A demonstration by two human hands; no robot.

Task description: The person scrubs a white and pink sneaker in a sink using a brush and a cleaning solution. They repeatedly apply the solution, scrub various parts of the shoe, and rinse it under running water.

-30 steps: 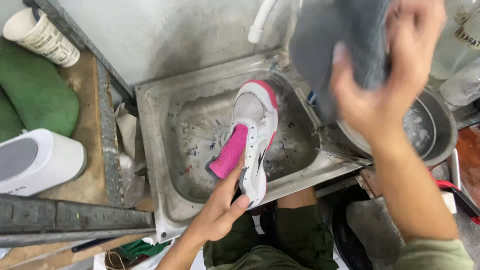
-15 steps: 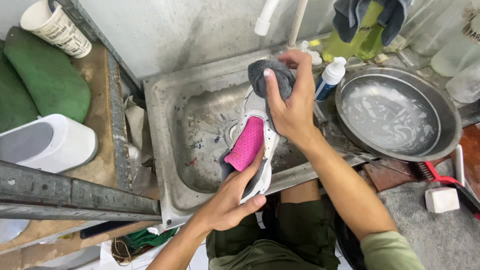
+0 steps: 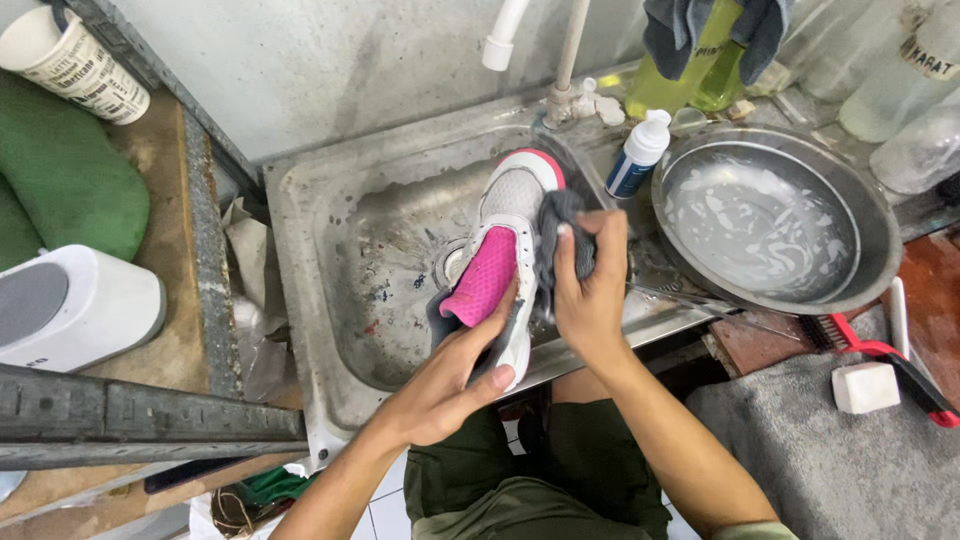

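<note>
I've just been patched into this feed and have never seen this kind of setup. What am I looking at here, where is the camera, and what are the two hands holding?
There is no machine here: the view comes from a camera worn on a person's head, looking down at their own bare hands over a metal sink. The left hand holds a white and pink shoe by its heel end, tilted over the basin. The right hand presses a dark cloth against the shoe's side. To the right sits a metal bowl of soapy water, with a small white-capped bottle beside it. A tap rises behind the sink. On the grey mat at far right lie a red-handled brush and a white soap bar.
</note>
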